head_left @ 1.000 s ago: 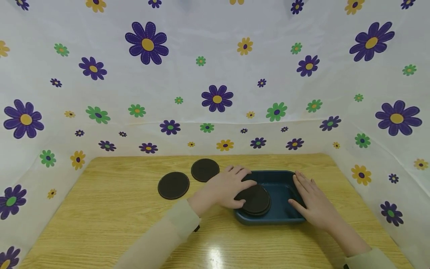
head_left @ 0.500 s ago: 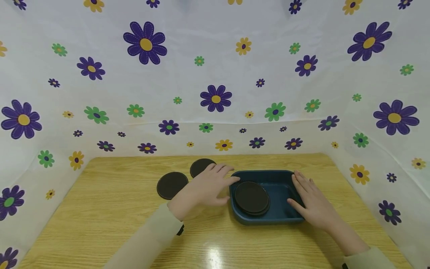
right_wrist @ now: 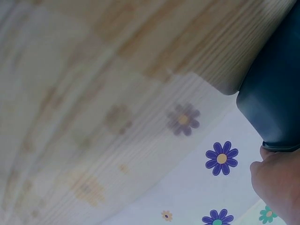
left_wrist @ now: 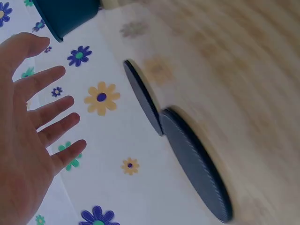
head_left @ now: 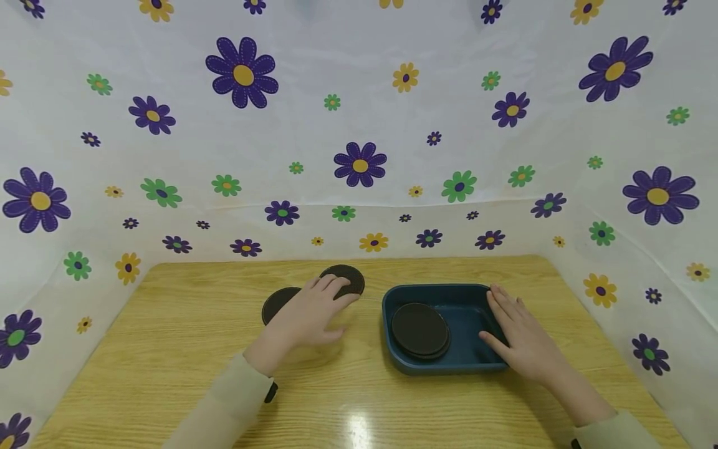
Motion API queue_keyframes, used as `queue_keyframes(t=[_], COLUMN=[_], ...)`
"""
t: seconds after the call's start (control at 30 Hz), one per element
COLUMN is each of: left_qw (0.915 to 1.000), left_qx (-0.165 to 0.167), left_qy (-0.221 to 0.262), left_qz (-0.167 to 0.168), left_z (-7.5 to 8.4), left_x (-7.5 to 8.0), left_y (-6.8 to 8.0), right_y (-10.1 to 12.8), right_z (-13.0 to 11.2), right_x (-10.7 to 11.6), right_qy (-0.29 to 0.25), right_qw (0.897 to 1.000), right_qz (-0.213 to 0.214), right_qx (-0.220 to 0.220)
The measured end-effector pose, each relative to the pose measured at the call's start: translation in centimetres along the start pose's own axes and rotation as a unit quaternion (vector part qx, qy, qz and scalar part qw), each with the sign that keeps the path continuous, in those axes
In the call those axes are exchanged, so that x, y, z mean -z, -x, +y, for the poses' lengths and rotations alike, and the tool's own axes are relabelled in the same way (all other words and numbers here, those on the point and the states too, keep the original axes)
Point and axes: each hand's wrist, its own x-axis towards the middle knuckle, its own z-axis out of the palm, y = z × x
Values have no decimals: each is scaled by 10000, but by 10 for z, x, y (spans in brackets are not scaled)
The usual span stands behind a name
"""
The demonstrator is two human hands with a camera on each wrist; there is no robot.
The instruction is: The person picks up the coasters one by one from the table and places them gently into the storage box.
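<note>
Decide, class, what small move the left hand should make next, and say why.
Probably lower the left hand and pinch the farther black disc: the fingers are spread, hold nothing and overlap that disc in the head view. It lies on the table, while similar discs are stacked in the blue tray that the right hand touches.

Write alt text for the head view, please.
A person's left hand, fingers spread, hovers by two flat, round black discs on a wood-grain table. Their right hand rests on a dark blue rectangular tray holding similar stacked discs; white flower-printed fabric hangs behind.
</note>
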Motion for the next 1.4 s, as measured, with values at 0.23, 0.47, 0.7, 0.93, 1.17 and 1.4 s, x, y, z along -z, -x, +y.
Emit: queue_keyframes(t=[0.23,0.47,0.7,0.93,1.17,1.4], left_qw=[9990,9992,9988,9981,9969,9945], left_qx=[385,398,425,453,590,770], left_qy=[114,59,191,161,195,374], left_qz=[-190,-31,-170,-378,-485,-605], left_z=[-17,-30,-41,-51,-61,-66], left_x=[-9,-16,-23,-26,-28,-26], left_y=[19,35,42,46,47,49], right_y=[0,0,0,0,0,0], right_z=[0,0,0,-1,-1,-2], right_x=[0,0,0,1,0,1], right_qy=[6,-7,33,-14,-10,-63], right_qw=[10000,10000,9999,10000,10000,10000], right_qz=[71,-11,107,16,58,34], right_qx=[52,-9,55,-7,7,-6])
